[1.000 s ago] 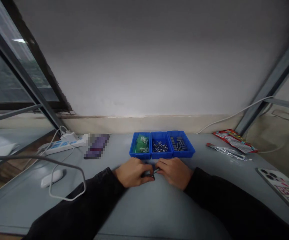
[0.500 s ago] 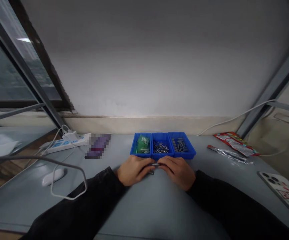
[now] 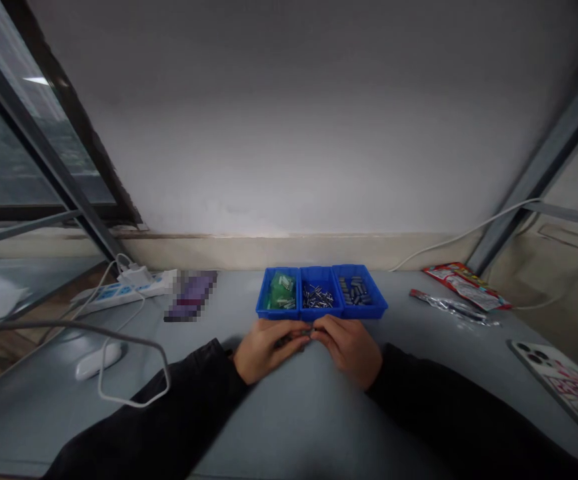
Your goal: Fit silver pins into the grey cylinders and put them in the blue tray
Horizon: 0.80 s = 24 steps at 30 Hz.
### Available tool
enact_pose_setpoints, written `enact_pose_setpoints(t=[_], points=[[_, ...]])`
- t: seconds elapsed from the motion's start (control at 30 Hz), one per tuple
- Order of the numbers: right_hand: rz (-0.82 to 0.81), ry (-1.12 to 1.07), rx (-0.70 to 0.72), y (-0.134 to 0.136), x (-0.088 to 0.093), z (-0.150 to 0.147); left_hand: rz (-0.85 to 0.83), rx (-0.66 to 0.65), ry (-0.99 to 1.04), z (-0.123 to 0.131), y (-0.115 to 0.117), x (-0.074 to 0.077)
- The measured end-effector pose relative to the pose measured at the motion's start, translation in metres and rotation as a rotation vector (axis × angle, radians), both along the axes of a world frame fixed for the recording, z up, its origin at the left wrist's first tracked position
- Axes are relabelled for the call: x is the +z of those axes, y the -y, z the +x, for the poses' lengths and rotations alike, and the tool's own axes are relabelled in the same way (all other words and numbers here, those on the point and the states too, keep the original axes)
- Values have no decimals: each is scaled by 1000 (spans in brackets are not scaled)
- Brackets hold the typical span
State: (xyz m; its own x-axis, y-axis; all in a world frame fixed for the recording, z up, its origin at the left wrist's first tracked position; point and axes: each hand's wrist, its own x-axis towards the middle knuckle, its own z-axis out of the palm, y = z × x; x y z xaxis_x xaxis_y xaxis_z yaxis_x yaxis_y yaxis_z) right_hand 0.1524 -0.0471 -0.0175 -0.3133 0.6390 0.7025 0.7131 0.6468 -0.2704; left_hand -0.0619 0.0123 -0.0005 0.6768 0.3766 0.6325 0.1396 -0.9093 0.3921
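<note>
My left hand (image 3: 267, 351) and my right hand (image 3: 353, 351) meet fingertip to fingertip just in front of three blue bins. Both are closed in a pinch on a small metal pin (image 3: 311, 331), mostly covered by the fingers. Inside the left bin (image 3: 277, 314) lies a green plastic bag (image 3: 283, 281) with small silvery pieces. Thin shiny metal pins (image 3: 317, 297) are heaped in the middle bin (image 3: 321, 313). The right bin (image 3: 369, 312) contains darker grey metal cylinders (image 3: 357, 291).
On the left are a power strip (image 3: 113, 292), a pixelated purple item (image 3: 192, 297), a white mouse-like object (image 3: 99, 361) and a looping cable (image 3: 163, 363). To the right lie a red packet (image 3: 466, 287), a clear plastic wrapper (image 3: 453, 308) and a phone (image 3: 559, 377).
My hands have drawn closer together, and less of the metal pin shows between the fingertips. The whole view has shifted slightly.
</note>
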Motion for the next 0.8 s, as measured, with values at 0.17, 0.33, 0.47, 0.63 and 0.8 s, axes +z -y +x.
enact_pose_setpoints(t=[0.17, 0.33, 0.47, 0.63, 0.8], points=[[-142, -133, 23, 4, 5, -5, 9, 44, 22, 0, 3, 0], [-308, -300, 126, 5, 8, -8, 41, 34, 50, 1, 3, 2], [-189, -201, 103, 4, 4, -5, 29, 40, 52, 0, 2, 4], [13, 3, 51, -1, 0, 0, 25, 40, 48, 0, 0, 5], [17, 35, 32, -4, -5, 1, 55, -13, 43, -1, -2, 3]])
